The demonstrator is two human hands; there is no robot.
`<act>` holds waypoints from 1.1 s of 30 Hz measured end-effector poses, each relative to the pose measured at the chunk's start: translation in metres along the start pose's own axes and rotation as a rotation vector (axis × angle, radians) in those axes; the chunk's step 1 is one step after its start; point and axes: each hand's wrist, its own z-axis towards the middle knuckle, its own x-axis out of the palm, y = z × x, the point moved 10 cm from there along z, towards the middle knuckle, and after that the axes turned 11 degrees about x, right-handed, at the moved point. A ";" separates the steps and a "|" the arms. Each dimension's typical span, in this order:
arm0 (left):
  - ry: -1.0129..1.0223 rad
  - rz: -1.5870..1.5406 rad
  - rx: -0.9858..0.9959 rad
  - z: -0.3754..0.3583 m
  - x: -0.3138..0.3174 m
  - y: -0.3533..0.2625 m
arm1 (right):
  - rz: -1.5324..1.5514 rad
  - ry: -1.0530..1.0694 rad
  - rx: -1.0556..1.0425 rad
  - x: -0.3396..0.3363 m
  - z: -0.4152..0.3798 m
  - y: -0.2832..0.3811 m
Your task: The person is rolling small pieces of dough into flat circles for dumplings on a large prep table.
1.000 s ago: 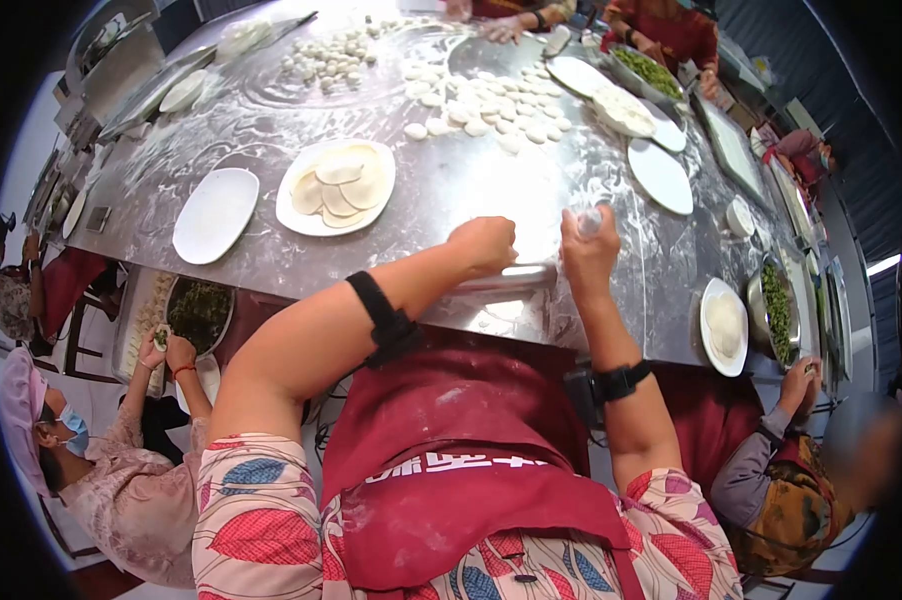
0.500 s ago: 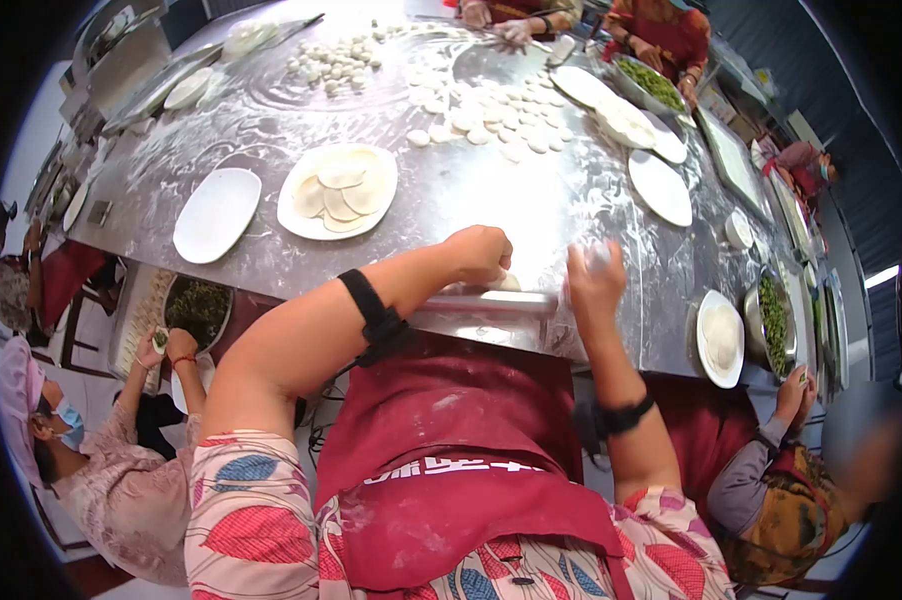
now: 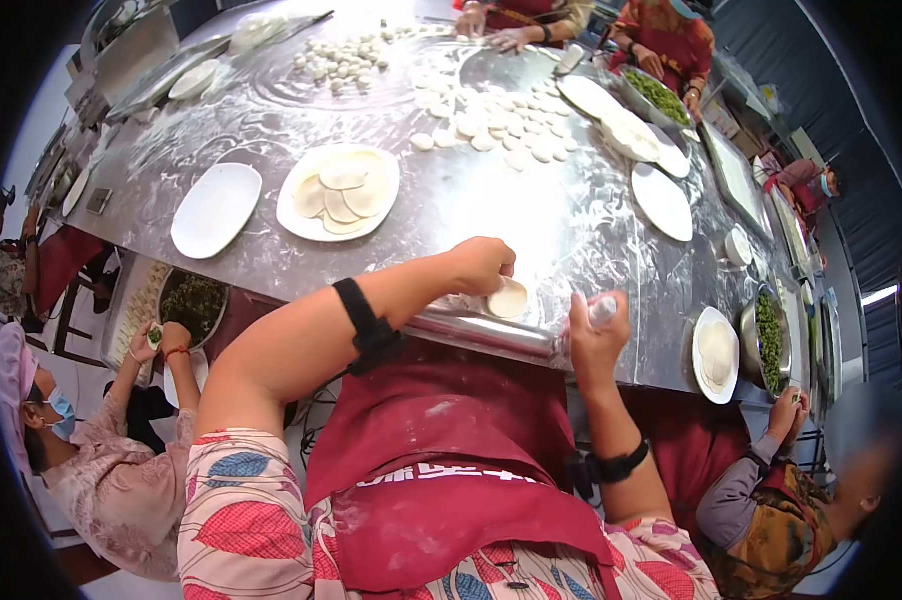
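My left hand (image 3: 483, 266) is closed above the metal table (image 3: 301, 270), its fingertips pinched at the edge of a round dough wrapper (image 3: 509, 299). That wrapper lies flat on the metal just behind a steel rolling pin (image 3: 481, 332). My right hand (image 3: 599, 340) is wrapped round the pin's right end, and a pale handle tip pokes out above the fist. The barrel lies along the table's front edge, slightly tilted down to the right. Left of my left hand stands a white plate (image 3: 296, 215) holding several overlapping wrappers (image 3: 341, 200).
A white plate (image 3: 216, 212) stands farther left. Many dough pieces (image 3: 501, 125) lie across the flour-dusted table, with a heap of dough lumps (image 3: 341, 62) behind. At right are a plate of wrappers (image 3: 699, 350) and a bowl of green filling (image 3: 768, 345). Co-workers sit at both sides and stand opposite.
The rolling pin has moved toward my body, with my right hand on it. More of the dough wrapper shows beside my left hand. The view has shifted slightly.
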 end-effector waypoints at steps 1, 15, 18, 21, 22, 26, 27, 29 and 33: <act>0.044 -0.068 -0.065 -0.001 0.003 0.007 | -0.005 0.000 0.038 -0.001 -0.003 -0.002; 0.091 -0.130 -0.141 -0.009 0.009 0.014 | -0.105 -0.051 -0.004 0.001 0.007 0.003; 0.069 0.049 -0.146 0.001 0.000 0.002 | -0.131 -0.061 -0.076 0.033 0.059 0.000; 0.032 0.046 -0.176 0.014 0.004 0.009 | -0.160 -0.033 -0.039 0.045 0.072 0.004; 0.048 0.059 -0.150 0.013 0.003 0.007 | -0.120 -0.018 0.001 0.036 0.057 0.012; 0.006 0.003 -0.154 -0.006 0.001 0.009 | -0.053 -0.008 -0.007 0.006 0.011 0.006; 0.021 -0.057 -0.167 -0.009 0.003 0.011 | -0.028 -0.016 -0.002 0.005 0.010 0.003; 0.012 -0.080 -0.169 -0.013 0.008 0.010 | -0.078 -0.017 0.007 0.009 0.019 0.000; -0.050 0.009 -0.151 0.006 0.000 -0.001 | -0.181 -0.046 -0.096 0.040 0.067 0.003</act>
